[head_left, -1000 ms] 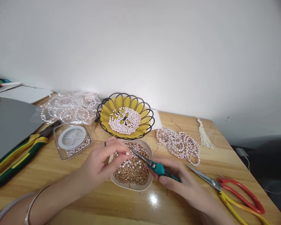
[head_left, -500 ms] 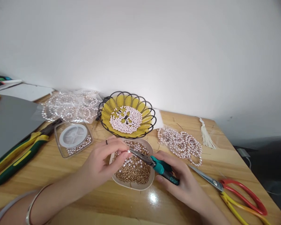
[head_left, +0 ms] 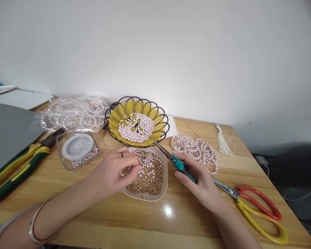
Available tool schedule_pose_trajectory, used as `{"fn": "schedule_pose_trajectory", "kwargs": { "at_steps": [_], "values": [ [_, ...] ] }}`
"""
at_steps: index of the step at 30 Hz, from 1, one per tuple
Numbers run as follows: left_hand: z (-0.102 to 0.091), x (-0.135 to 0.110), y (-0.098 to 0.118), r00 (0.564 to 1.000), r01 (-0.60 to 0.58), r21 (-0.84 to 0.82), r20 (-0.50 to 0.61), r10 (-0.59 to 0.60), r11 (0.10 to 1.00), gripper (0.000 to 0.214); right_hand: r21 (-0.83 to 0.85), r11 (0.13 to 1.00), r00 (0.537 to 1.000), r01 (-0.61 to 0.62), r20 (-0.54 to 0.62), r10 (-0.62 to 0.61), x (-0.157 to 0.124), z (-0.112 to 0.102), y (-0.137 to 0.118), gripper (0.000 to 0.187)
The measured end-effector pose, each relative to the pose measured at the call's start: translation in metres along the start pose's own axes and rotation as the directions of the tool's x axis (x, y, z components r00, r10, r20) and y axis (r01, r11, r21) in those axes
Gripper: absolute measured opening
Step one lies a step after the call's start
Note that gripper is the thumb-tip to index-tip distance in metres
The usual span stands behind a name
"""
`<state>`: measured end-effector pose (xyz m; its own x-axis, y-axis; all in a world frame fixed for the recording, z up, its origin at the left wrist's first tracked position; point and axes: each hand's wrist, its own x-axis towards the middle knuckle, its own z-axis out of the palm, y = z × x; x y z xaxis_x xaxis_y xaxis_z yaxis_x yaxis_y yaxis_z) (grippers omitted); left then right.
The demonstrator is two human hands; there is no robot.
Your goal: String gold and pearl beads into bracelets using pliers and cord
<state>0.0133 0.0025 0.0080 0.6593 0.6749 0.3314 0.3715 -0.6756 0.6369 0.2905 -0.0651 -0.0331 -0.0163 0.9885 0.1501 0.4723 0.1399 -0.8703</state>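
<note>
My right hand [head_left: 197, 178] is wrapped round teal-and-black pliers [head_left: 177, 162], whose narrow jaws point up and left over the bowl's far right edge. With thumb and fingertips pressed together, my left hand [head_left: 123, 167] is closed in a pinch above the left side of the bowl; whatever it holds is hidden. The pale bowl [head_left: 165, 185] beneath contains many small gold beads [head_left: 145, 186] and white-pink pearl beads [head_left: 147, 160]. The plier tips stand apart from my left fingers.
Behind the bowl is a yellow basket [head_left: 114, 121] of pink beads. Bead strands [head_left: 197, 152], a tassel [head_left: 223, 141] and red-yellow scissors [head_left: 259, 204] lie right. Left are a clear box [head_left: 60, 152] with a spool, green-yellow pliers [head_left: 28, 162] and bagged bead strands [head_left: 69, 112].
The plier jaws have moved away from my left fingertips, up and to the right. The white bead seen at those fingertips no longer shows. The whole view has shifted slightly.
</note>
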Motion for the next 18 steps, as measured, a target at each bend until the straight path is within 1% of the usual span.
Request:
{"fn": "schedule_pose_trajectory", "kwargs": {
  "at_steps": [4,6,8,10,12,14,16,18],
  "values": [
    [0.002,-0.001,-0.004,0.998,0.027,0.0,0.048,-0.027,1.0,0.021,0.056,0.998,1.0,0.0,-0.008,0.0,0.004,-0.002,-0.005,0.036],
    [0.003,-0.002,-0.005,0.997,0.046,-0.034,0.069,-0.043,0.998,0.02,0.078,0.997,1.0,0.006,-0.004,-0.005,0.004,-0.003,-0.006,0.034],
    [0.003,-0.001,-0.006,0.99,0.112,-0.112,0.101,-0.101,0.987,0.021,0.097,0.995,1.0,0.018,0.004,-0.018,0.005,-0.003,-0.005,0.033],
    [0.0,0.0,-0.005,0.969,0.234,-0.233,0.138,-0.206,0.944,0.023,0.097,0.995,1.0,0.03,0.003,-0.031,0.004,-0.002,-0.005,0.034],
    [-0.003,0.002,-0.004,0.932,0.362,-0.368,0.161,-0.325,0.857,0.023,0.058,0.997,0.999,0.048,-0.016,-0.047,0.004,0.0,-0.005,0.035],
    [-0.005,0.003,-0.005,0.892,0.445,-0.499,0.178,-0.415,0.744,0.021,0.007,0.997,0.997,0.076,-0.018,-0.076,0.004,0.001,-0.008,0.034],
    [-0.004,0.003,-0.006,0.86,0.482,-0.626,0.207,-0.465,0.613,0.02,-0.028,0.994,0.995,0.103,0.015,-0.103,0.004,0.001,-0.012,0.032],
    [-0.002,0.003,-0.008,0.835,0.494,-0.729,0.245,-0.492,0.474,0.02,-0.047,0.991,0.991,0.125,0.042,-0.123,0.005,0.001,-0.015,0.03]
  ]
}}
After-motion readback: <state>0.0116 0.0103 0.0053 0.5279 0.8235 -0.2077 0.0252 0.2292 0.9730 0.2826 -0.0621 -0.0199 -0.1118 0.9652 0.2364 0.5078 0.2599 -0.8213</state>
